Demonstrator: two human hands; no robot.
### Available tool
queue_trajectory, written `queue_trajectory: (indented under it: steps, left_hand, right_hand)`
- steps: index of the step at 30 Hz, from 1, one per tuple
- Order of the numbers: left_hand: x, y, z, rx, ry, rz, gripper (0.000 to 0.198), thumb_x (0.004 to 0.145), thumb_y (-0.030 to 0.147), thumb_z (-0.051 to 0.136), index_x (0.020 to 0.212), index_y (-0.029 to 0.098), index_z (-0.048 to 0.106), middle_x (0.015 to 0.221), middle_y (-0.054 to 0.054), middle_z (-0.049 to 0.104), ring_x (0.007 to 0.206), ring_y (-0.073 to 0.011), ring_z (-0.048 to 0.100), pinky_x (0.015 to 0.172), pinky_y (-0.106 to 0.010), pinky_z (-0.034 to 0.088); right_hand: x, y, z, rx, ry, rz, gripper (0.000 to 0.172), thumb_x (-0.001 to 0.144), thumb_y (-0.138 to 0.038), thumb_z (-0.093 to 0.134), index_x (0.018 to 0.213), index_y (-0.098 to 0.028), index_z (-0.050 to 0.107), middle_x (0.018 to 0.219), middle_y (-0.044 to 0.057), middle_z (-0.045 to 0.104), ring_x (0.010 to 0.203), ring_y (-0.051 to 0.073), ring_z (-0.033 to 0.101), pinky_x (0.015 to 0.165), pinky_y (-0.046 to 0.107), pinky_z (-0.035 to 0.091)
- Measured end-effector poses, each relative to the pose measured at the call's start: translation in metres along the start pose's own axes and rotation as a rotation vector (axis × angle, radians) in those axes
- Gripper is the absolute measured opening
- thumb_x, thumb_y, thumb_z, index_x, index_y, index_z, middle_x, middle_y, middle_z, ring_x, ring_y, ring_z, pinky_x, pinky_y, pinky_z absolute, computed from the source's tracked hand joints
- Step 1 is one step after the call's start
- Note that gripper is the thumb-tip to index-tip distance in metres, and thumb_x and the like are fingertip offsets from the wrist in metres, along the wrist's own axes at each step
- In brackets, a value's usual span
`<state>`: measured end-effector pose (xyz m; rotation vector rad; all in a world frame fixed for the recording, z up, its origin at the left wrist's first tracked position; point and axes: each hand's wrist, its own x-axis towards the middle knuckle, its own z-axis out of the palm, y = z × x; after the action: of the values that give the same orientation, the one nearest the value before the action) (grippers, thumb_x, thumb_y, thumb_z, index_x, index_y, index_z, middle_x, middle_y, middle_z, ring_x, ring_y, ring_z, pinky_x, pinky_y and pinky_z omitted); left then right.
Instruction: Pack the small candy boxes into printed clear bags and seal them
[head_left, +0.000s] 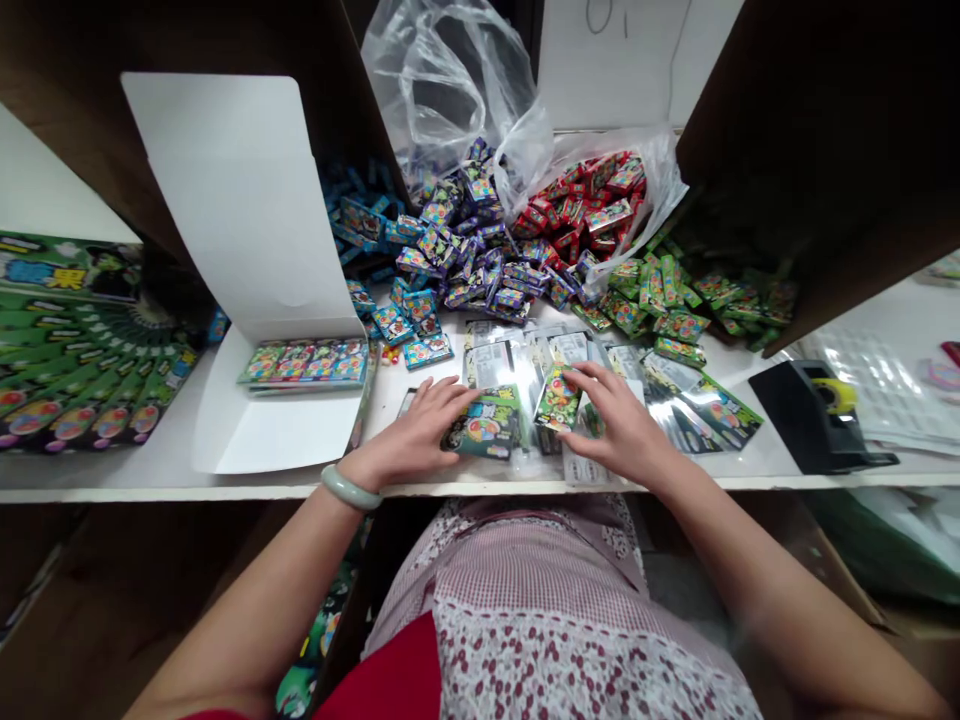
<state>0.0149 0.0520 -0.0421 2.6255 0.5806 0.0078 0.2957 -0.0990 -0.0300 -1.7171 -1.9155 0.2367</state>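
My left hand (420,430) lies on a clear plastic pouch with a green printed card (484,432) near the table's front edge, fingers curled on its left end. My right hand (615,420) pinches a small green candy packet (556,398) at the pouch's open end. More clear pouches (525,350) lie fanned out under and behind both hands. Behind them are heaps of small packets: blue (390,300), purple (465,240), red (585,205) in a plastic bag, and green (660,300).
An open white carton (247,250) with a row of filled packets (307,362) sits at left. Stacked green printed bags (82,370) lie far left. A black tape dispenser (817,415) stands at right. Brown cardboard walls (817,150) flank the table.
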Motion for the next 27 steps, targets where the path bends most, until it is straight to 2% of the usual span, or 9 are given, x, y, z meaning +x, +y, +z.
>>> queue_trajectory:
  steps: [3, 6, 10, 17, 21, 23, 25, 27]
  left_hand:
    - [-0.003, 0.002, -0.004, -0.008, 0.097, 0.001, 0.086, 0.070, 0.025, 0.069, 0.145, 0.020, 0.026, 0.137, -0.015, 0.038, 0.133, -0.0340, 0.033, 0.113, -0.053, 0.025]
    - [-0.007, 0.005, -0.007, -0.029, 0.127, -0.009, 0.088, 0.069, 0.031, 0.072, 0.144, 0.021, 0.026, 0.135, -0.014, 0.036, 0.129, -0.0331, 0.037, 0.109, -0.048, 0.035]
    - [-0.009, 0.005, -0.007, -0.011, 0.166, 0.008, 0.090, 0.067, 0.033, 0.074, 0.143, 0.022, 0.026, 0.133, -0.014, 0.036, 0.127, -0.0345, 0.038, 0.107, -0.050, 0.037]
    - [-0.006, 0.011, -0.001, -0.017, 0.194, 0.050, 0.088, 0.066, 0.031, 0.075, 0.141, 0.018, 0.032, 0.132, -0.016, 0.039, 0.125, -0.0350, 0.039, 0.107, -0.050, 0.036]
    - [-0.005, 0.016, 0.004, -0.105, 0.204, 0.054, 0.090, 0.067, 0.040, 0.076, 0.143, 0.021, 0.031, 0.131, -0.014, 0.040, 0.123, -0.0341, 0.042, 0.105, -0.050, 0.038]
    - [-0.006, 0.016, 0.005, -0.120, 0.237, 0.038, 0.091, 0.067, 0.042, 0.077, 0.143, 0.022, 0.031, 0.130, -0.014, 0.041, 0.122, -0.0337, 0.043, 0.104, -0.050, 0.039]
    - [-0.007, 0.015, 0.006, -0.099, 0.292, 0.010, 0.091, 0.066, 0.040, 0.077, 0.143, 0.021, 0.031, 0.128, -0.014, 0.041, 0.121, -0.0340, 0.043, 0.104, -0.050, 0.039]
    - [-0.007, 0.016, 0.007, -0.069, 0.324, 0.007, 0.091, 0.067, 0.038, 0.077, 0.143, 0.020, 0.031, 0.128, -0.015, 0.042, 0.120, -0.0344, 0.044, 0.104, -0.051, 0.039]
  right_hand:
    - [0.005, -0.008, 0.001, -0.017, 0.031, -0.027, 0.065, 0.080, -0.032, 0.064, 0.139, -0.028, 0.036, 0.140, 0.012, 0.040, 0.131, 0.032, 0.038, 0.109, 0.051, 0.036]
    - [0.008, -0.016, 0.000, -0.033, -0.007, -0.079, 0.067, 0.080, -0.030, 0.065, 0.140, -0.029, 0.034, 0.139, 0.012, 0.041, 0.130, 0.033, 0.038, 0.108, 0.052, 0.036]
    - [0.011, -0.025, -0.002, -0.046, -0.131, -0.144, 0.065, 0.080, -0.028, 0.066, 0.138, -0.024, 0.037, 0.136, 0.014, 0.044, 0.127, 0.033, 0.041, 0.107, 0.049, 0.038]
    - [0.016, -0.025, -0.007, -0.049, -0.290, -0.218, 0.066, 0.077, -0.031, 0.071, 0.136, -0.026, 0.043, 0.137, 0.012, 0.046, 0.125, 0.033, 0.043, 0.105, 0.049, 0.040]
    - [0.023, -0.023, -0.002, 0.046, -0.287, -0.186, 0.079, 0.075, -0.032, 0.074, 0.143, -0.028, 0.033, 0.144, 0.012, 0.039, 0.131, 0.031, 0.039, 0.107, 0.048, 0.040]
    - [0.024, -0.024, 0.002, 0.133, -0.242, -0.150, 0.086, 0.074, -0.036, 0.076, 0.145, -0.028, 0.028, 0.146, 0.013, 0.036, 0.134, 0.030, 0.037, 0.108, 0.046, 0.040]
    - [0.022, -0.028, 0.005, 0.199, -0.164, -0.099, 0.075, 0.079, -0.036, 0.072, 0.141, -0.028, 0.032, 0.137, 0.011, 0.046, 0.128, 0.028, 0.044, 0.106, 0.046, 0.042]
    - [0.018, -0.037, 0.009, 0.252, -0.125, -0.067, 0.053, 0.087, -0.031, 0.063, 0.135, -0.028, 0.041, 0.122, 0.009, 0.058, 0.117, 0.026, 0.052, 0.101, 0.045, 0.045]
